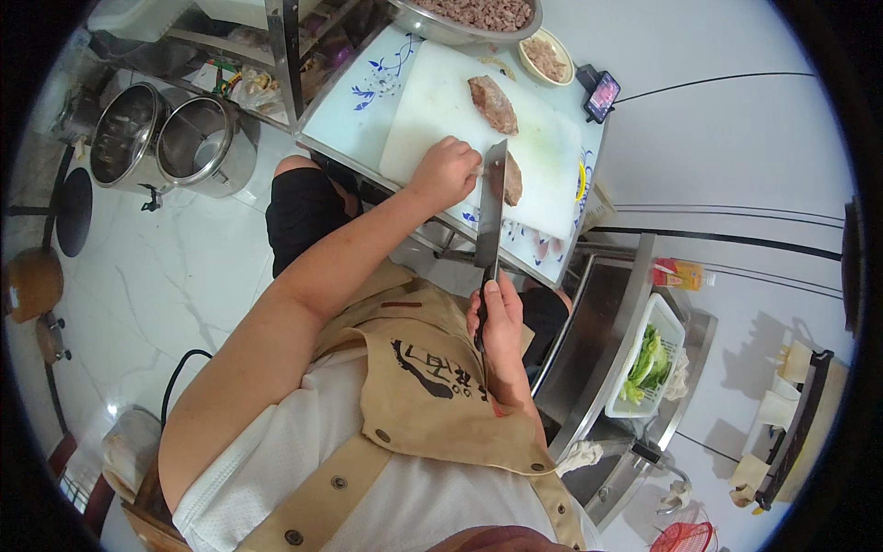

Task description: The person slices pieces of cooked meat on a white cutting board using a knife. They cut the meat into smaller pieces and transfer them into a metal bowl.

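Note:
My right hand (500, 314) grips the black handle of a cleaver (491, 207). Its broad steel blade reaches up over the near edge of a white cutting board (421, 117). Against the blade's right side shows a brownish piece of meat (512, 181), partly hidden by the blade. Just left of the blade, my left hand (447, 172) rests over the board with fingers curled. Something small and pale shows at its fingertips, but what it is stays unclear. A second, larger piece of meat (493, 105) lies farther up the board, apart from both hands.
Beyond the board stand a metal bowl of chopped meat (476, 14), a small bowl of meat (546, 58) and a phone on a stand (603, 95). A sink with a basket of leafy greens (647, 362) is at right. Two steel pots (200, 145) stand at left.

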Available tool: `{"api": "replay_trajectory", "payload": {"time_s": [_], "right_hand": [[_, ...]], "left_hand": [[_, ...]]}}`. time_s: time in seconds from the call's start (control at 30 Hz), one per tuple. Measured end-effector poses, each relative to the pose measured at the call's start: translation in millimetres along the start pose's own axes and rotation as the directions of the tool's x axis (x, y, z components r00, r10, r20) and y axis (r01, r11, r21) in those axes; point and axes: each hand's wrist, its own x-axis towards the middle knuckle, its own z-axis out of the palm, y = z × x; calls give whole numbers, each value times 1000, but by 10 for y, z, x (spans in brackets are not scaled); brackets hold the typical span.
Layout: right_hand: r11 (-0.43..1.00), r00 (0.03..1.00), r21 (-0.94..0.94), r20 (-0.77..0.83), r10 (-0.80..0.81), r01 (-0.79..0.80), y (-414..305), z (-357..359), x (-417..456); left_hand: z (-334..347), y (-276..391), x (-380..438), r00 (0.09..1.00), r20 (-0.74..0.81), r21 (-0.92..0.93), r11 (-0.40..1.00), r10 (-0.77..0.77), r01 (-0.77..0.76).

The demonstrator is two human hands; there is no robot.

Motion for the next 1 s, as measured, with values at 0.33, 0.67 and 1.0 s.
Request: {"api": "replay_trajectory", "payload": {"time_s": [0.33, 0.67, 1.0], "right_hand": [[998, 999, 59, -38, 1, 2, 8, -50, 590], [986, 995, 166, 96, -16, 0, -13, -292, 592], [950, 969, 313, 236, -71, -7, 315, -414, 414]], "left_hand": [[34, -38, -2, 999, -40, -12, 1000, 12, -12], [-241, -102, -31, 998, 1, -27, 998, -59, 59], [-345, 114, 180, 751, 338, -733, 342, -567, 588]]}}
